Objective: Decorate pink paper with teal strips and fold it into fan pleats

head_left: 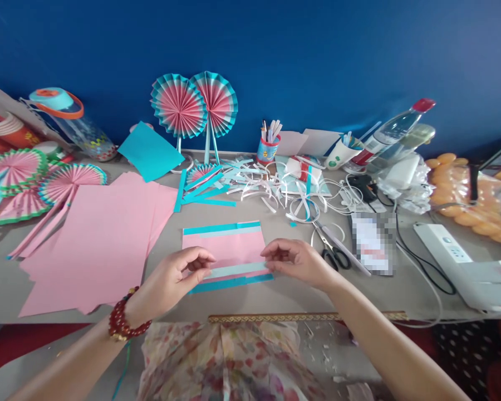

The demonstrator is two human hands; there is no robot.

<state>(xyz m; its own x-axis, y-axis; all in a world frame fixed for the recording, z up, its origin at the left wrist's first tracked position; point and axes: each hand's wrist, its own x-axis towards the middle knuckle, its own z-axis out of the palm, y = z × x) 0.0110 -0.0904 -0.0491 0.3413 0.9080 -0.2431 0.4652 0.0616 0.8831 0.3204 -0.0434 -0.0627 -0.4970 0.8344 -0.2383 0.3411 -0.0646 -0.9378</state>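
Observation:
A pink paper sheet [227,246] with teal and pale blue strips along its far and near edges lies flat on the grey table [275,295] in front of me. My left hand [179,275] pinches the sheet's near left edge, fingers closed on it. My right hand [296,260] pinches the near right edge the same way. A red bead bracelet [123,323] circles my left wrist.
A stack of pink sheets [96,239] lies to the left, with folded paper fans [37,186] beyond it. Two standing fans [194,106] lean on the blue wall. Scissors [332,249], paper scraps [254,186], a pen cup [267,147], bottles [394,131] and a power strip [446,248] crowd the right.

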